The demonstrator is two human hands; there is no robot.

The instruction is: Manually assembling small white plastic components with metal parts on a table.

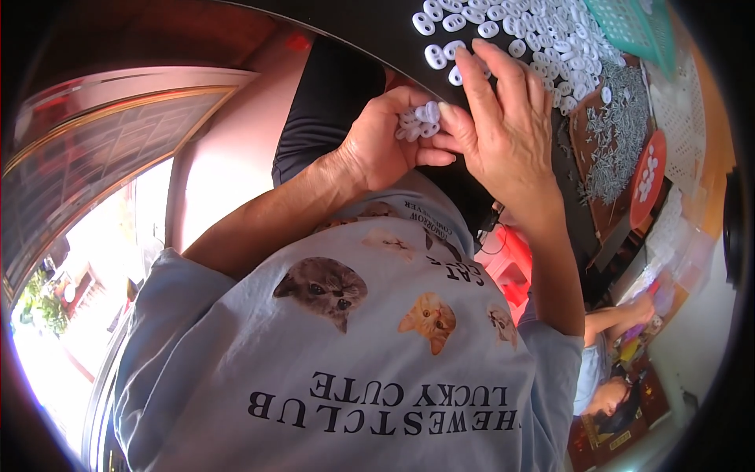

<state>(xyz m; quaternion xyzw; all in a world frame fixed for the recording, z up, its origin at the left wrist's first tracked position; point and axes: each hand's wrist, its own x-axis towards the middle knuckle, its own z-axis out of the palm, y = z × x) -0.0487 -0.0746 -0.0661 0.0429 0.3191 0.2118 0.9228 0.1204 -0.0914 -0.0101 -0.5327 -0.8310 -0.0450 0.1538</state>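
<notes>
My left hand (376, 140) is cupped at the edge of the black table (366, 20), fingers curled round a small heap of white oval two-hole pieces (419, 122). Over the table's edge reaches my right hand (511, 130), its fingers stretched out and apart. Its index and middle fingertips lie above a few loose pieces of the same kind, partly hiding them. The right thumb is close beside the heap in my left palm; whether it touches is hard to tell. Many more white two-hole pieces (543, 35) are spread across the tabletop beyond the right hand.
Right of the white pieces lies a pile of small grey metal parts, like screws (617, 134). A red plate (646, 193) with white bits is beside it. A green basket (629, 27) stands at the far right. Another person (605, 385) sits at lower right, near a red stool (507, 267).
</notes>
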